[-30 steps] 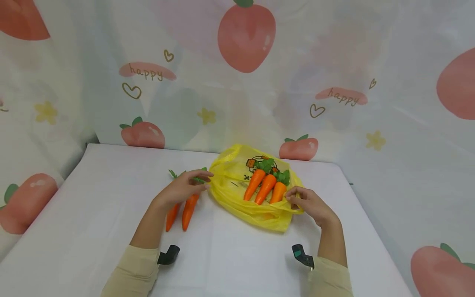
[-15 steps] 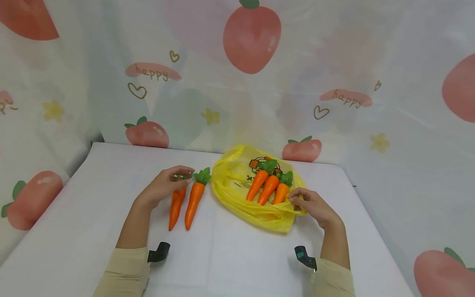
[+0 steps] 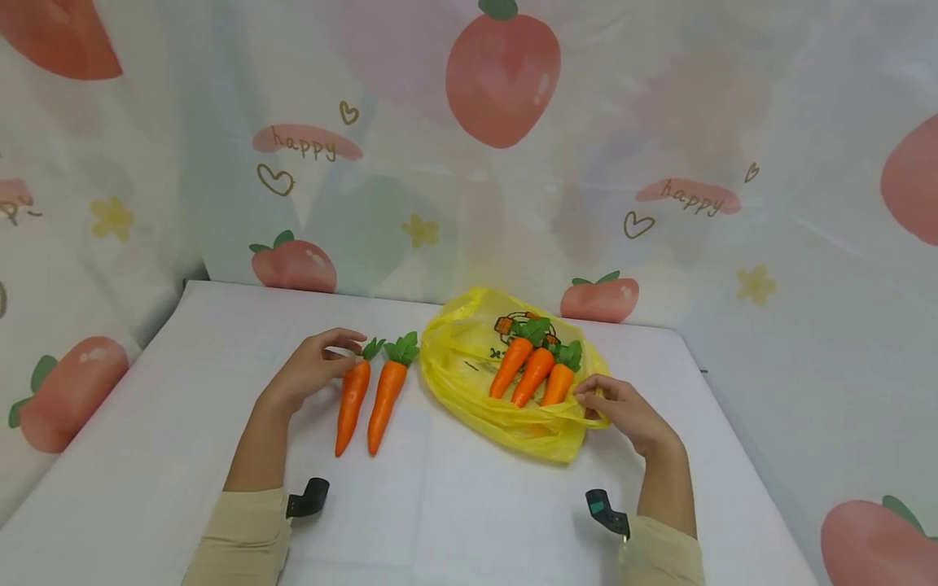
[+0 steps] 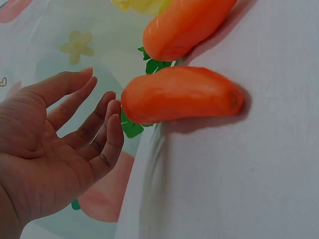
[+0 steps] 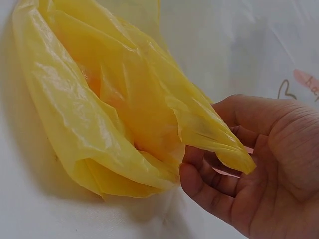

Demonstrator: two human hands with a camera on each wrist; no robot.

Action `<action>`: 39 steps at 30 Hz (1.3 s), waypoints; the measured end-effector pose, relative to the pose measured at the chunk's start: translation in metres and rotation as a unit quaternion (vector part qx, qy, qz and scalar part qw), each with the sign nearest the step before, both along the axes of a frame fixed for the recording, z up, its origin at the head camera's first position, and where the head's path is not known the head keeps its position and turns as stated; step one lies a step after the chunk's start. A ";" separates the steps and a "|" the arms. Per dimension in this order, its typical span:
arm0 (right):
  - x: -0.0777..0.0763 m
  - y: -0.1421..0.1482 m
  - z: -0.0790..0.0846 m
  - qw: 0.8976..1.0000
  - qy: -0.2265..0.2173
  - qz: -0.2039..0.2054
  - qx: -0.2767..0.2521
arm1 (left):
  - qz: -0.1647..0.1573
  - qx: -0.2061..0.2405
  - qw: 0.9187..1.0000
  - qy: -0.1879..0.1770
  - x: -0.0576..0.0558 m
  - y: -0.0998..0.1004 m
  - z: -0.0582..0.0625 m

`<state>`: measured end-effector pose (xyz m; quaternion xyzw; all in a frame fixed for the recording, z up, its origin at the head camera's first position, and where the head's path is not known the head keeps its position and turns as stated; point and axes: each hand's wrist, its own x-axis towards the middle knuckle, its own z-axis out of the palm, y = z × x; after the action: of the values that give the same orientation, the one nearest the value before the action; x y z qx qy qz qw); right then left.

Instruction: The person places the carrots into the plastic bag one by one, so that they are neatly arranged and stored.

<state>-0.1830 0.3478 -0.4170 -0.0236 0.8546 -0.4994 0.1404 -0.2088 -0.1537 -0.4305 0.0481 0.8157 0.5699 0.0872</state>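
My left hand [image 3: 311,366] hovers at the leafy end of the left carrot [image 3: 352,407], its fingers loosely bent with nothing between them. In the left wrist view the fingertips [image 4: 115,117] come right up to that carrot's thick end. A second carrot [image 3: 387,407] lies just to its right on the table. With my right hand [image 3: 619,407] I hold the handle of a yellow plastic bag [image 3: 454,358] at its right side; the right wrist view has the fingers behind the handle [image 5: 219,144]. Several carrots with green tops, one of them a middle carrot [image 3: 532,376], lie at the bag's opening.
A white-covered table [image 3: 425,521] carries everything. Behind it hangs a fruit-printed curtain [image 3: 469,220], close to the bag's far edge. Black wrist devices, such as the left one [image 3: 309,498], stick out inward from both sleeves.
My left hand has moved left, away from the bag and past the right carrot to the left carrot's top. My right hand stays at the bag handle. The view has shifted slightly.
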 end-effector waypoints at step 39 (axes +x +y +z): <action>-0.005 -0.005 -0.004 1.000 0.010 -0.011 0.003 | -0.055 -0.014 0.998 -0.042 0.004 -0.014 -0.015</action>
<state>-0.1877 0.3432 -0.4212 -0.0188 0.8577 -0.4981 0.1262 -0.2050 -0.1677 -0.4459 0.0676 0.8150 0.5547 0.1534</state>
